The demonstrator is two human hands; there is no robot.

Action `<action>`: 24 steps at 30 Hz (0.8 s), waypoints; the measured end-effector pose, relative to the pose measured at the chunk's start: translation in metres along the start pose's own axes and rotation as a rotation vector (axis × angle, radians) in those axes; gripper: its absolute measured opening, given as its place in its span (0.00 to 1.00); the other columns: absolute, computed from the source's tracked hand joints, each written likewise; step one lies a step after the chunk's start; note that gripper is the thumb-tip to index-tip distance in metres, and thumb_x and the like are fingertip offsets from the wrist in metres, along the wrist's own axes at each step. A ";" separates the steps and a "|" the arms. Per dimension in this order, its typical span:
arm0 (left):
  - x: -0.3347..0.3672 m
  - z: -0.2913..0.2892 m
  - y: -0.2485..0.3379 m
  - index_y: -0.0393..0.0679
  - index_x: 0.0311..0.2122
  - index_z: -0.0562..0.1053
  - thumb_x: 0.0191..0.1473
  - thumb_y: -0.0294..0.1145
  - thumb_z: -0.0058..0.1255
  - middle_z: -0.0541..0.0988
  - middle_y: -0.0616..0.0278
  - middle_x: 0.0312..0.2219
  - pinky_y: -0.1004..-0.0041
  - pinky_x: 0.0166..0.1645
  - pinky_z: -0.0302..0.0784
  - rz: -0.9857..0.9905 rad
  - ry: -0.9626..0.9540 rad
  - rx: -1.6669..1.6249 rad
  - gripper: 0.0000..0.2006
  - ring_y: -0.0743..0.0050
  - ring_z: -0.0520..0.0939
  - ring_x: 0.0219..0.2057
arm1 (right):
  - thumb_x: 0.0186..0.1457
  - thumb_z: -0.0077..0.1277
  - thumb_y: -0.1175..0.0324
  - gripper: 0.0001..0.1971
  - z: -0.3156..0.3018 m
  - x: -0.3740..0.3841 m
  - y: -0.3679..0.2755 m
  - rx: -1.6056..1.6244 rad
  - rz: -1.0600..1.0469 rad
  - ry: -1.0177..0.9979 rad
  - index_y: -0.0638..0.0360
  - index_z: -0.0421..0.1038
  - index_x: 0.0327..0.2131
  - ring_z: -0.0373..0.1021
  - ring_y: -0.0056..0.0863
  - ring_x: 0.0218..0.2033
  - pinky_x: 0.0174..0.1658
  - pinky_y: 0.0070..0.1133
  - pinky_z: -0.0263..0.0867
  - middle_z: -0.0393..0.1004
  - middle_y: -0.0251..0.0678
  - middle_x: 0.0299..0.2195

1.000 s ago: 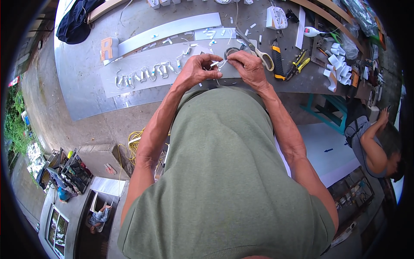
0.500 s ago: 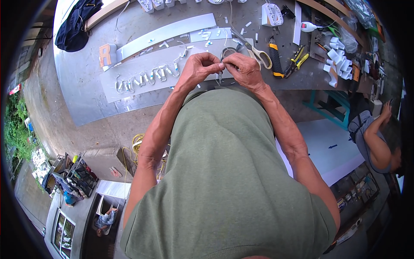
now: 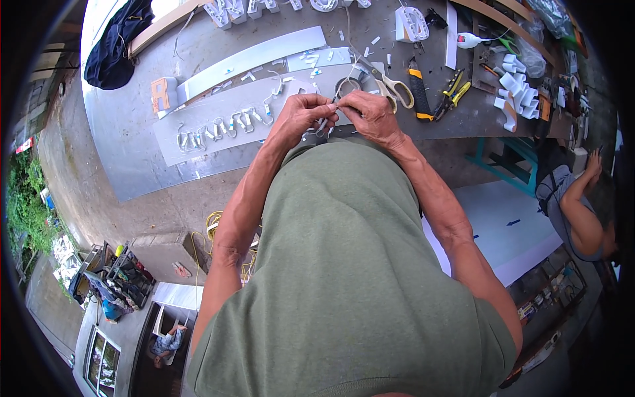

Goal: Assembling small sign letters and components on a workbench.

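Observation:
My left hand (image 3: 305, 116) and my right hand (image 3: 372, 115) meet at the table's near edge, thumbs and fingertips pinched together. Between them is a thin wire (image 3: 335, 106); its exact ends are too small to make out. Small pale pieces hang under the left fingers. Just left of the hands, a wired string of small LED modules (image 3: 228, 126) zigzags over a flat white sheet (image 3: 198, 153). Scissors with pale handles (image 3: 401, 94) lie beyond my right hand, close to a dark ring-like loop partly hidden by the fingers.
Right of the scissors lie a yellow-black utility knife (image 3: 421, 92) and yellow-handled pliers (image 3: 452, 99). White channel-letter pieces (image 3: 519, 89) pile up farther right. A letter with an orange-brown face (image 3: 161, 96) stands at left. Another person (image 3: 579, 212) is at the far right.
The view has shifted slightly, showing more white letters along the far edge. Both hands still pinch together; the left fingers have curled a little and the pale pieces below them have swung left.

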State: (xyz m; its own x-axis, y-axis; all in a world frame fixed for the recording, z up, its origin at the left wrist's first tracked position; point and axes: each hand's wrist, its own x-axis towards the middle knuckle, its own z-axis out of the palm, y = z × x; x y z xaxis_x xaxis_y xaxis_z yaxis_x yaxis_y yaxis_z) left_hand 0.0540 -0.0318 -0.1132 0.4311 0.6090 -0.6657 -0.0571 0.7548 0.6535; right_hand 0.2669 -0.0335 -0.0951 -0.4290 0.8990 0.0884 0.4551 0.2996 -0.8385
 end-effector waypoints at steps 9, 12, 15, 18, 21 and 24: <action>-0.004 0.005 0.012 0.37 0.35 0.79 0.58 0.36 0.60 0.81 0.63 0.25 0.79 0.30 0.69 0.041 0.015 0.148 0.11 0.83 0.76 0.23 | 0.51 0.59 0.76 0.06 -0.002 0.001 0.004 -0.128 -0.088 -0.002 0.60 0.75 0.34 0.76 0.36 0.30 0.33 0.27 0.71 0.77 0.38 0.28; 0.000 0.002 0.007 0.37 0.34 0.79 0.58 0.35 0.60 0.80 0.64 0.24 0.79 0.31 0.69 0.076 -0.006 0.170 0.10 0.83 0.76 0.24 | 0.52 0.59 0.75 0.05 -0.003 0.003 0.002 -0.136 -0.103 -0.018 0.59 0.75 0.34 0.76 0.36 0.30 0.33 0.27 0.71 0.77 0.37 0.28; -0.001 0.002 0.011 0.37 0.33 0.79 0.57 0.35 0.60 0.79 0.64 0.23 0.79 0.31 0.69 0.150 -0.004 0.159 0.10 0.82 0.76 0.24 | 0.52 0.58 0.76 0.04 -0.013 0.011 -0.003 -0.092 -0.099 -0.009 0.60 0.75 0.33 0.76 0.36 0.31 0.33 0.27 0.69 0.77 0.39 0.28; -0.008 -0.001 0.024 0.38 0.33 0.79 0.55 0.33 0.60 0.79 0.65 0.22 0.78 0.32 0.69 0.196 0.060 0.074 0.09 0.80 0.77 0.23 | 0.54 0.59 0.75 0.03 -0.034 0.019 -0.002 -0.051 -0.011 0.170 0.60 0.76 0.33 0.76 0.28 0.28 0.31 0.23 0.69 0.78 0.36 0.28; -0.018 -0.005 0.034 0.38 0.34 0.78 0.55 0.33 0.61 0.79 0.64 0.23 0.77 0.33 0.71 0.228 0.127 -0.050 0.08 0.78 0.79 0.24 | 0.58 0.59 0.71 0.06 -0.054 0.022 0.006 0.041 0.308 0.264 0.61 0.77 0.36 0.72 0.14 0.27 0.30 0.18 0.67 0.77 0.29 0.26; -0.021 -0.009 0.035 0.37 0.34 0.78 0.55 0.32 0.60 0.79 0.63 0.23 0.75 0.34 0.73 0.268 0.129 -0.130 0.08 0.77 0.79 0.25 | 0.58 0.58 0.70 0.06 -0.055 0.017 0.001 0.191 0.405 0.245 0.60 0.78 0.38 0.73 0.14 0.28 0.31 0.17 0.68 0.78 0.29 0.28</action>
State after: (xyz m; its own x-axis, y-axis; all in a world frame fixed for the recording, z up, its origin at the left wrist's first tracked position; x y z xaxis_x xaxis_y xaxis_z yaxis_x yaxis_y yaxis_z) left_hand 0.0346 -0.0166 -0.0796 0.2677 0.8099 -0.5219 -0.2711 0.5831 0.7659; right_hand 0.3030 -0.0007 -0.0648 -0.0419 0.9862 -0.1601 0.3863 -0.1318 -0.9129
